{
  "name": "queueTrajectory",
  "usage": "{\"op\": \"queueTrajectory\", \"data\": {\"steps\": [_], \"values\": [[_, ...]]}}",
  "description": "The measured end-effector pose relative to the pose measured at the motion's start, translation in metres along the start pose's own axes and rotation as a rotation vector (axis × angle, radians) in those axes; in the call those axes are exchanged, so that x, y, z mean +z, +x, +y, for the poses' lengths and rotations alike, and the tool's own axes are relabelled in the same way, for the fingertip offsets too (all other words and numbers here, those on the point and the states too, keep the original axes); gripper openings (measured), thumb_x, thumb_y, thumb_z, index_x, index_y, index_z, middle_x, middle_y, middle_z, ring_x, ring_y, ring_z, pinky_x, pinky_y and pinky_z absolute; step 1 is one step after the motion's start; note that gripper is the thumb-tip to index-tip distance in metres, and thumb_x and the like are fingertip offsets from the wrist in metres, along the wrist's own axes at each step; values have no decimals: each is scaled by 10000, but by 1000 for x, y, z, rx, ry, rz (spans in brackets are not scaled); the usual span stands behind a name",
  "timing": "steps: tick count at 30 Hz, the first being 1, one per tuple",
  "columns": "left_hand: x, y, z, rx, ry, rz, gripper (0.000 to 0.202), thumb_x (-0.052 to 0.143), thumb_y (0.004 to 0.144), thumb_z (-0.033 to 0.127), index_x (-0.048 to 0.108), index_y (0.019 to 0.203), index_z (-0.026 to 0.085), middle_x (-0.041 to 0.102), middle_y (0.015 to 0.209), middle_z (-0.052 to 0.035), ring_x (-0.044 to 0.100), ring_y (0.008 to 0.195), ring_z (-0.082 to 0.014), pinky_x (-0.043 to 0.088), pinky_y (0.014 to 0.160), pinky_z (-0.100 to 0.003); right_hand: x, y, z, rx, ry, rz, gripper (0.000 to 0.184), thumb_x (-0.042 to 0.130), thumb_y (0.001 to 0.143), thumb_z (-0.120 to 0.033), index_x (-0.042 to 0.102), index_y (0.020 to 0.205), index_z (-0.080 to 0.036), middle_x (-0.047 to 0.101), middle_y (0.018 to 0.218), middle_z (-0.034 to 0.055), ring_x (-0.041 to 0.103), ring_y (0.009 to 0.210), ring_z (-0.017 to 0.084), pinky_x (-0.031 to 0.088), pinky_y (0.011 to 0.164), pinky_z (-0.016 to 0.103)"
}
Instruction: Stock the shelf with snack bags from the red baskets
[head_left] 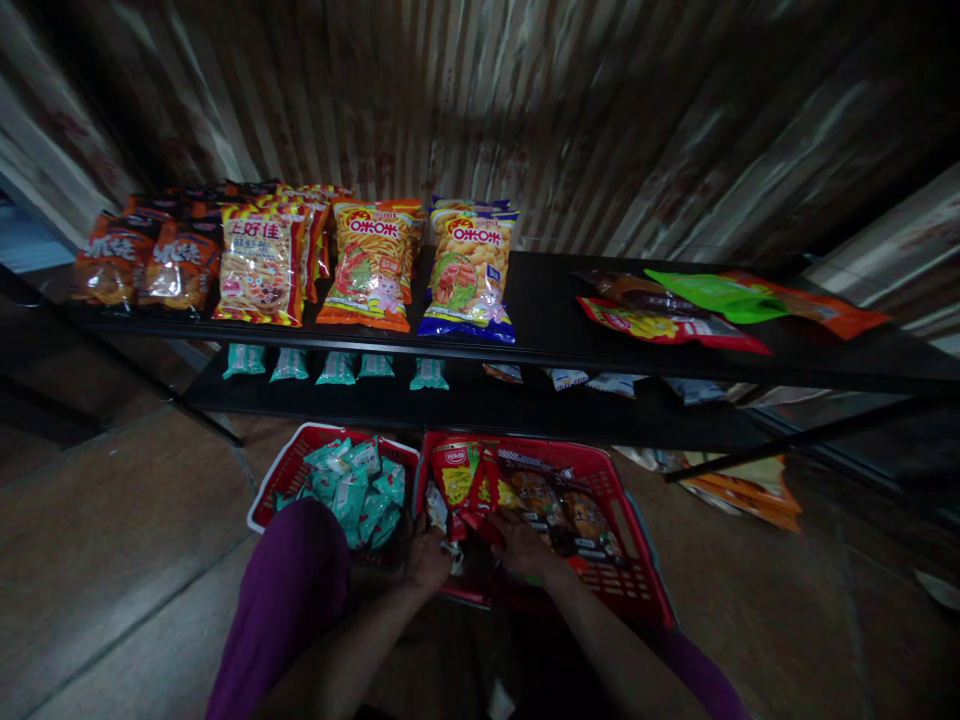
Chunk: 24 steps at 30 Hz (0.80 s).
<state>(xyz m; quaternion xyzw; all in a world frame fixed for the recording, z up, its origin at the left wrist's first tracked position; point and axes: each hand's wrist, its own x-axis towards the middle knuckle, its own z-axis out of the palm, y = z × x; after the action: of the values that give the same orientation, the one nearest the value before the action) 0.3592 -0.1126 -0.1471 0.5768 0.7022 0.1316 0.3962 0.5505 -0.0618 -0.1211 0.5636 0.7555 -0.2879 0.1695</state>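
Observation:
Both my hands reach down into a red basket (637, 580) on the floor, full of snack packets. My left hand (427, 558) is curled at the near left corner of the basket, fingers closed round a small packet I cannot make out. My right hand (521, 545) lies on the dark and red snack packets (547, 500) inside, its fingers bent over them. A red packet (456, 480) stands upright just beyond my hands. Beside it, a second red basket (281, 480) holds several teal packets (360, 485).
A black shelf (547, 310) carries rows of snack bags: orange ones (150, 262), yellow ones (371, 262), a blue one (469, 270), loose flat packets (675, 305) at right. The lower shelf (487, 405) has small teal packets. My purple-clad knee (289, 590) is at lower left.

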Motion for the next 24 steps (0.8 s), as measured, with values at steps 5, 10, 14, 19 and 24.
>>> {"op": "queueTrajectory", "data": {"steps": [5, 10, 14, 19, 24], "values": [[7, -6, 5, 40, 36, 50, 380, 500, 664, 22, 638, 999, 137, 279, 1501, -75, 146, 1408, -230, 212, 1145, -319, -4, 9, 9, -25, 23, -14, 545, 450, 828, -273, 428, 1361, -160, 494, 1370, 107, 449, 1257, 218, 318, 1038, 319], [11, -3, -7, 54, -13, 102, 469, 466, 652, -8, 596, 1088, 107, 279, 1497, -106, 250, 1379, -193, 242, 1134, -262, -3, 15, 6, -20, 22, -6, 537, 447, 824, -257, 450, 1342, -117, 468, 1381, 152, 421, 1276, 252, 316, 1040, 350], [11, -3, -12, 63, 17, 136, 565, 438, 679, 1, 504, 1236, 73, 307, 1482, -126, 235, 1385, -193, 234, 1139, -284, -2, 16, 5, -43, 11, 1, 516, 448, 832, -269, 478, 1316, -90, 481, 1366, 164, 391, 1296, 254, 284, 1061, 342], [2, -1, -8, 134, 141, 168, 536, 482, 682, 44, 532, 1214, 83, 263, 1498, -141, 185, 1394, -275, 200, 1138, -425, -1, 21, 8, -42, 0, 9, 476, 433, 846, -275, 507, 1292, -128, 501, 1355, 133, 458, 1242, 232, 323, 1028, 321], [6, -3, -10, 56, 48, 106, 632, 476, 662, 30, 455, 1293, 52, 207, 1516, -146, 220, 1387, -240, 229, 1130, -343, 1, 31, 6, -43, -5, 5, 435, 440, 847, -269, 551, 1243, -130, 571, 1278, 138, 517, 1176, 239, 360, 983, 321]]}}
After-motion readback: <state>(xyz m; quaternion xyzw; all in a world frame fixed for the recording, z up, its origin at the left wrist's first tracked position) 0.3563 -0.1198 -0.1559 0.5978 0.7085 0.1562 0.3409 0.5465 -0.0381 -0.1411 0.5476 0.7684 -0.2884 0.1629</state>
